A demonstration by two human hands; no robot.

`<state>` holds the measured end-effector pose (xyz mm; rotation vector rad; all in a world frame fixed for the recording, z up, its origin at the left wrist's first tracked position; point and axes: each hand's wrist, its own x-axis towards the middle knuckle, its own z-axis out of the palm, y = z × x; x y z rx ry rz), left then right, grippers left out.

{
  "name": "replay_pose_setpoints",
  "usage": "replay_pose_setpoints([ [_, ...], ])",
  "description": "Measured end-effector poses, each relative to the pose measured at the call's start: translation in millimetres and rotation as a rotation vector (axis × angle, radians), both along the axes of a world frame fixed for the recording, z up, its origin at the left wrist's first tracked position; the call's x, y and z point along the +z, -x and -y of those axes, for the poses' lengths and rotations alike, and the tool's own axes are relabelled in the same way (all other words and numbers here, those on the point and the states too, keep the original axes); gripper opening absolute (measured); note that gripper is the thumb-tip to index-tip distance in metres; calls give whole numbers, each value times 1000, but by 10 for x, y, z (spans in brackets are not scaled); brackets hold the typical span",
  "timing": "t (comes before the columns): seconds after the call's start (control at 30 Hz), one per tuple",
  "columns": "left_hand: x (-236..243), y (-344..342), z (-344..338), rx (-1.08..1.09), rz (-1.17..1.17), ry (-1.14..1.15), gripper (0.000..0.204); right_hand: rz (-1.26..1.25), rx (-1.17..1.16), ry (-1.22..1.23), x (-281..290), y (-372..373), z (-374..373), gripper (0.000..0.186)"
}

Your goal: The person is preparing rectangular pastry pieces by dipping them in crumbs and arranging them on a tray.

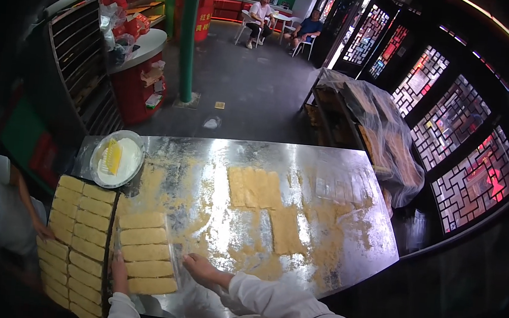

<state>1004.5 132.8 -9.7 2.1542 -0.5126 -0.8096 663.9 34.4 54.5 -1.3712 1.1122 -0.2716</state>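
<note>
A clear plastic tray [168, 224] holds several flat, yellow, crumb-coated pastry strips [146, 252] side by side at the near left of the table. My left hand [119, 271] is at the tray's left edge, fingers closed along it and partly hidden. Just beyond the right edge, my right hand [201, 269] has its fingers curled in; anything inside them is hidden. Left of the tray, a dark-rimmed baking tray [113, 225] carries rows of similar strips. More joined pastry [255, 188] and a single slab [287, 231] lie farther right.
A round basin [140, 161] of white powder with a yellow scraper-like tool stands at the table's far left corner. Another person's hand [45, 231] touches the baking tray's left side. Crumbs cover the metal table [374, 242]. A plastic-covered rack [384, 128] stands beyond its right end.
</note>
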Motion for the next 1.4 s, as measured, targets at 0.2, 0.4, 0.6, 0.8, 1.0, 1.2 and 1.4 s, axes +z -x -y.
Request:
replay_pose_setpoints([
  [0.2,-93,161,-11,-310,685,-211,60,83,-165,-129,72,1183,102,45],
  [0.4,280,528,228,-53,855,-307,50,61,-378,-127,359,2221,-35,43],
  [0.6,710,1541,425,-287,873,-22,44,194,-550,-219,174,3232,43,36],
  [0.8,1029,2686,237,-394,657,142,49,113,-584,87,180,4125,634,29],
  [1.0,1200,3417,14,-403,526,33,42,-640,-498,790,-7,5074,1650,28],
  [1.2,1341,3858,-61,-495,595,-10,42,-894,-283,951,-32,5547,2186,27],
  [1.4,1331,4106,57,-471,506,117,39,-941,-107,1100,-116,5797,2170,13],
])
